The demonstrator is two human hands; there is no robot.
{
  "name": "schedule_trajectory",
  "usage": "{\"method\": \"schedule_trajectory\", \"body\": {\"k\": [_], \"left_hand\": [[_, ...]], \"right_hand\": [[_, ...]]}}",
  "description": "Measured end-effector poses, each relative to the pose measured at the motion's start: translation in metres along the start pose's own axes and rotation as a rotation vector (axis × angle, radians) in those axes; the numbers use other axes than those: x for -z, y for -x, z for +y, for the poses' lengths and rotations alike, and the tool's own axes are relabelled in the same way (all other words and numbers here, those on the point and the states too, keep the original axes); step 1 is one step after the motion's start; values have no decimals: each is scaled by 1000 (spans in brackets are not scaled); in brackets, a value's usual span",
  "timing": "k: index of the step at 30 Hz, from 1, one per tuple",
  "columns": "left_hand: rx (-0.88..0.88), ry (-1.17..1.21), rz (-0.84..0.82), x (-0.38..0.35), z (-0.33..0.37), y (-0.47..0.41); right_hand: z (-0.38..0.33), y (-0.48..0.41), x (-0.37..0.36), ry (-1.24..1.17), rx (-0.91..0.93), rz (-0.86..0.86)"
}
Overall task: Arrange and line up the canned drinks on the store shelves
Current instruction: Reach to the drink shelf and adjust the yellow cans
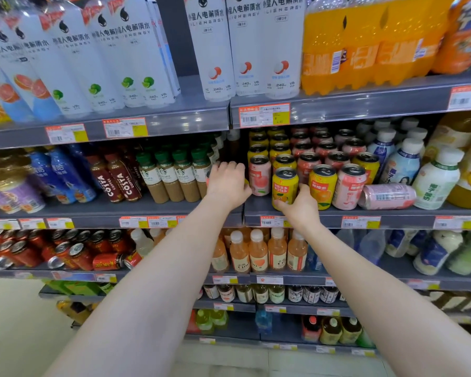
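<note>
Right hand (297, 205) grips upright yellow can (284, 187) | left hand (229, 182) cupped over something hidden | tipped pink can (386, 195) lies sideways, right-hand side

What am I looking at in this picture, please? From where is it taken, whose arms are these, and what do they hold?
There is no machine: a camera worn on a person's head looks down at two bare arms. The grey metal store shelf carries rows of drinks. The right hand grips an upright yellow orange-drink can at the front edge. The left hand closes around another can, mostly hidden beneath it. Farther right, one pink peach-drink can lies on its side.
</note>
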State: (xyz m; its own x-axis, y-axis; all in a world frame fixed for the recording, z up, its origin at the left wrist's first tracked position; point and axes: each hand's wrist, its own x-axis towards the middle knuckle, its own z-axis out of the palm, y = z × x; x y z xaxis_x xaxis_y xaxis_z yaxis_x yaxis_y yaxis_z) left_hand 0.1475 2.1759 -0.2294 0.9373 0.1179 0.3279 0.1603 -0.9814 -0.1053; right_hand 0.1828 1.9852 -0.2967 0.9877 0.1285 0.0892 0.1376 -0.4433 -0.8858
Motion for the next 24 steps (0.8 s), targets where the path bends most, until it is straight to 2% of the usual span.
{"method": "schedule_trajectory", "body": {"k": [11,19,24], "left_hand": [[-49,-221,-190,-1,-3,-17],[-51,-286,-133,-14,6,-17],[17,-309,-178,-22,15,-16]], "right_hand": [[10,-3,-3,7,15,12],[15,-4,-5,8,25,25],[18,-5,-7,26,25,36]]}}
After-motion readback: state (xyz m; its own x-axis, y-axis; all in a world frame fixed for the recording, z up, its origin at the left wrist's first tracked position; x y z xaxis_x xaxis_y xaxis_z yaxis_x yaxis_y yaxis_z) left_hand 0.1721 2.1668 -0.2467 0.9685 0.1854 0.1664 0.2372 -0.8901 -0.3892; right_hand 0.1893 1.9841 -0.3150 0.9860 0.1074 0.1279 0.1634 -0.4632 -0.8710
